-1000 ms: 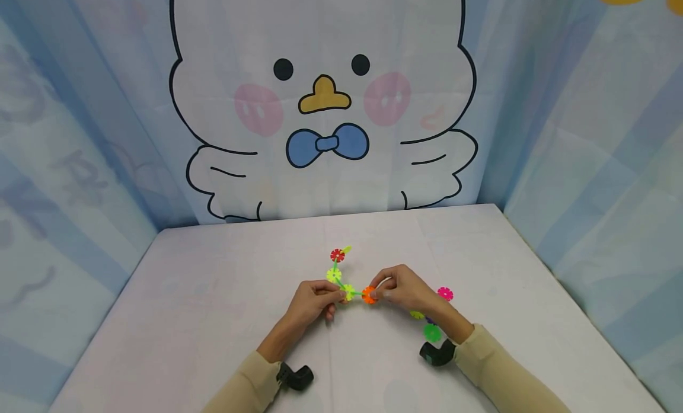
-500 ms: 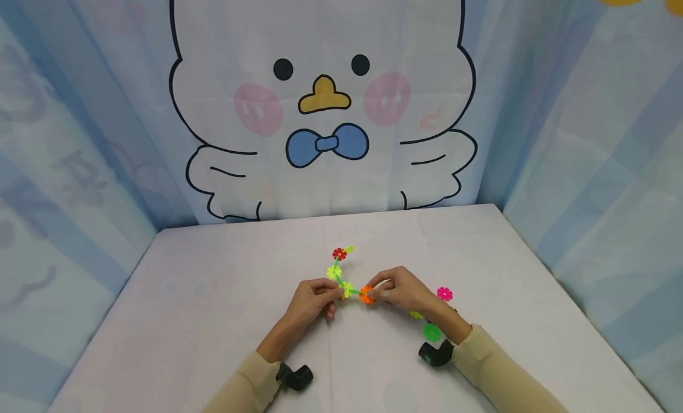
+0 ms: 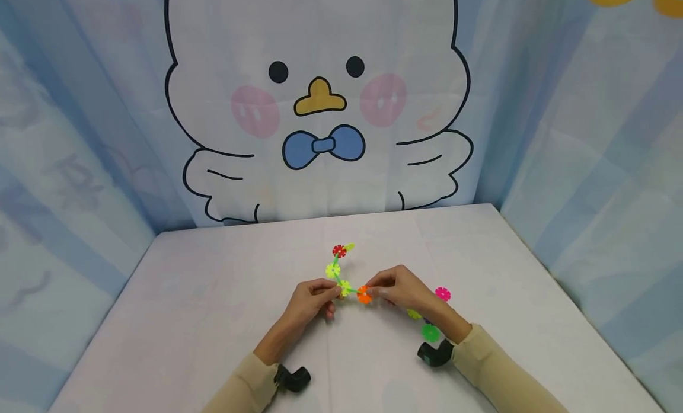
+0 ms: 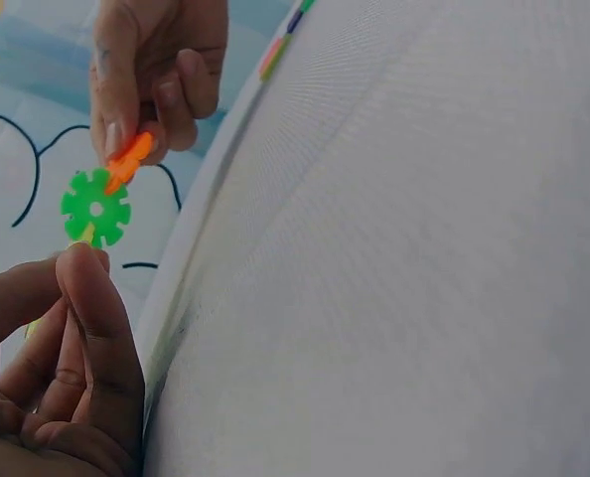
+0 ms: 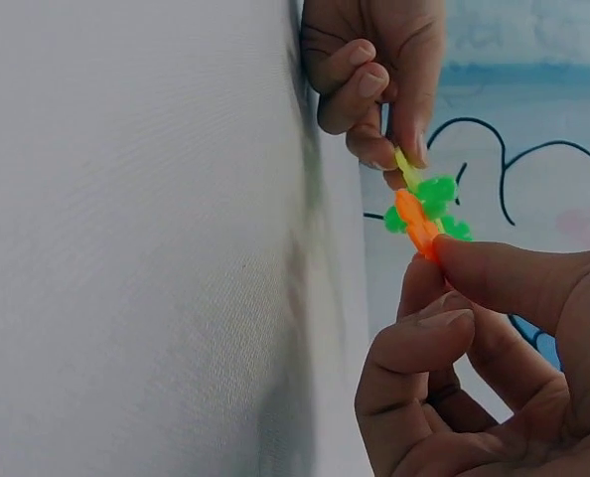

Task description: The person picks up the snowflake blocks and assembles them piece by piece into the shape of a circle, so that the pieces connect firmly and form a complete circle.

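Note:
Between finger and thumb, my left hand pinches a yellow snowflake disc of a plastic chain. From it the chain runs away from me through green discs, another yellow disc and a red disc, with a yellow disc edge-on at the tip. My right hand pinches an orange snowflake disc. A green notched disc joins the yellow one, and the orange disc meets its rim in the left wrist view. Fingertips cover part of both held discs.
Loose discs lie on the white table around my right forearm: pink, green, yellow and a mostly hidden dark one. Black wrist cameras sit at both cuffs. Printed curtains stand behind and at the sides.
My right hand and the orange disc have shifted slightly left, closer to the left hand. The far end of the chain has risen a little in view. Both hands keep their pinch.

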### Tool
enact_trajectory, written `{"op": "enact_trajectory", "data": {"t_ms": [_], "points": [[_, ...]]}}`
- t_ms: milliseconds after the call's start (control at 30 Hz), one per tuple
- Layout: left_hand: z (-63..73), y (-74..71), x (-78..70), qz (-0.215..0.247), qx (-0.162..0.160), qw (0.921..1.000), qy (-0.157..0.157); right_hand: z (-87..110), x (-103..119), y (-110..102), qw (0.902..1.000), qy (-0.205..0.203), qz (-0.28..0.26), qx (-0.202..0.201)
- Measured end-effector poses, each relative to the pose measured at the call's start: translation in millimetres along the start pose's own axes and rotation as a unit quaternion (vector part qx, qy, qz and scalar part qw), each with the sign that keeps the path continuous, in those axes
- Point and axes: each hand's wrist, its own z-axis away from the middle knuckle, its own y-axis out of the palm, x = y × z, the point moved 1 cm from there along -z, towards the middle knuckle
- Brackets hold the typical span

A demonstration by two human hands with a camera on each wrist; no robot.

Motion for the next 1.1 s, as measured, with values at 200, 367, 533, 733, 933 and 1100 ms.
{"op": "enact_trajectory", "data": {"t_ms": [200, 367, 533, 733, 933, 1100], "points": [[3.9, 5.7, -2.2, 0.001, 0.022, 0.9997, -0.001, 0.3, 2.1, 3.1, 0.9997, 0.007, -0.023, -0.006], [8.0, 14.3, -2.7, -0.011, 0.047, 0.9988, -0.007, 1.3, 3.4, 9.0, 0.9993, -0.019, -0.033, 0.002], [10.8, 18.9, -3.0, -0.008, 0.047, 0.9988, -0.011, 2.7, 4.7, 14.8, 0.9988, -0.029, -0.039, 0.003], [10.9, 15.7, -0.9, -0.009, 0.035, 0.9994, -0.001, 1.5, 4.0, 16.7, 0.9989, -0.041, -0.019, 0.013], [6.3, 10.5, 4.5, -0.014, 0.042, 0.999, 0.001, 1.7, 1.7, 1.0, 0.9972, -0.054, 0.053, 0.001], [3.7, 7.9, 5.9, -0.01, 0.051, 0.9986, 0.003, 4.3, -5.1, -25.8, 0.9909, -0.043, 0.127, -0.016]]}}
